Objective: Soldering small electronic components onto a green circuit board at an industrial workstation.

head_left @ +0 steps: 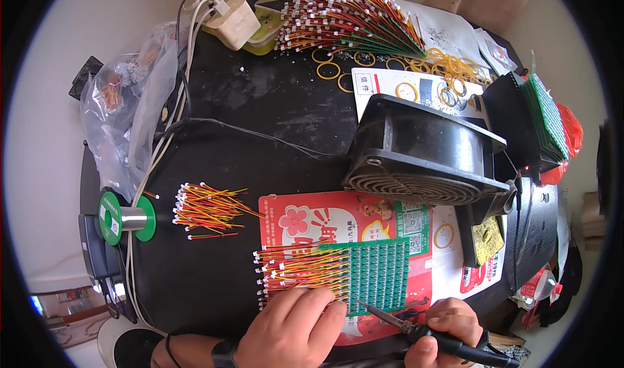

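In my right hand (448, 332) is a black-handled soldering iron (448, 342), its metal tip pointing left at the lower part of a green circuit board panel (380, 274). A row of red and yellow wires with white connectors (302, 264) runs from the panel's left side. My left hand (296, 329) lies over the lowest wires, its fingers bent and pressed together at the board's edge. It seems to pinch a wire, though the fingertips are partly hidden. The panel rests on a red printed sheet (273, 222).
A loose wire pile (205, 205) and a green solder spool (127, 218) lie left. A black fan (422, 147) stands beyond the panel, near a yellow sponge (487, 240). Behind are rubber bands (328, 70), a big wire bundle (351, 20) and a plastic bag (130, 108).
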`<state>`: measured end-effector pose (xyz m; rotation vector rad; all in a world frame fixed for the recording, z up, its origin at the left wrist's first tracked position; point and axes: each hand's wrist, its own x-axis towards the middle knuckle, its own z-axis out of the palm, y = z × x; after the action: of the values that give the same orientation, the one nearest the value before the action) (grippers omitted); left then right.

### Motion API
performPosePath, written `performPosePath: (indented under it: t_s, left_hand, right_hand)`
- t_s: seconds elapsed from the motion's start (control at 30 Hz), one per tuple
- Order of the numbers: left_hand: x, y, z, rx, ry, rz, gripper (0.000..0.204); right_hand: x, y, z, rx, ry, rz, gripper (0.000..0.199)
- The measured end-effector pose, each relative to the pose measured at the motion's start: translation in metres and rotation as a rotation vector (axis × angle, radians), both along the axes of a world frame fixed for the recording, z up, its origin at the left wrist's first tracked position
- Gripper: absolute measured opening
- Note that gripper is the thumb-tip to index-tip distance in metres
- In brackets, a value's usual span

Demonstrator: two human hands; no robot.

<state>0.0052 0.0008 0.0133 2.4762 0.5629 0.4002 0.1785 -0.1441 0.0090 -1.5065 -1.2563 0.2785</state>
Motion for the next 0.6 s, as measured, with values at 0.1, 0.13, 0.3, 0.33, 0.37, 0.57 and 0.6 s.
performPosePath:
  t_s: [0.1, 0.13, 0.3, 0.33, 0.37, 0.57, 0.6]
  left_hand:
    - [0.0, 0.003, 0.002, -0.003, -0.012, -0.017, 0.02]
    - [0.0, 0.003, 0.005, 0.011, -0.003, -0.016, 0.019]
    - [-0.001, 0.005, 0.013, 0.052, -0.011, 0.005, 0.017]
    - [-0.001, 0.005, 0.014, 0.088, 0.001, 0.014, 0.016]
    - [-0.001, 0.005, 0.014, 0.124, 0.012, 0.023, 0.016]
    - [-0.001, 0.011, 0.013, 0.007, -0.085, 0.001, 0.016]
    - [-0.001, 0.011, 0.012, 0.007, -0.086, 0.001, 0.016]
  right_hand:
    - [-0.001, 0.0, -0.001, 0.006, -0.005, -0.007, 0.026]
    - [-0.002, 0.001, -0.001, 0.011, 0.001, -0.02, 0.026]
    - [0.0, 0.001, -0.001, 0.014, -0.007, -0.006, 0.027]
    - [0.0, 0.001, 0.0, 0.009, -0.011, -0.005, 0.026]
    - [0.0, 0.001, 0.0, 0.003, -0.014, -0.003, 0.026]
    - [-0.001, 0.001, -0.001, 0.01, -0.001, -0.015, 0.026]
    - [-0.001, 0.0, -0.001, 0.011, -0.002, -0.015, 0.026]
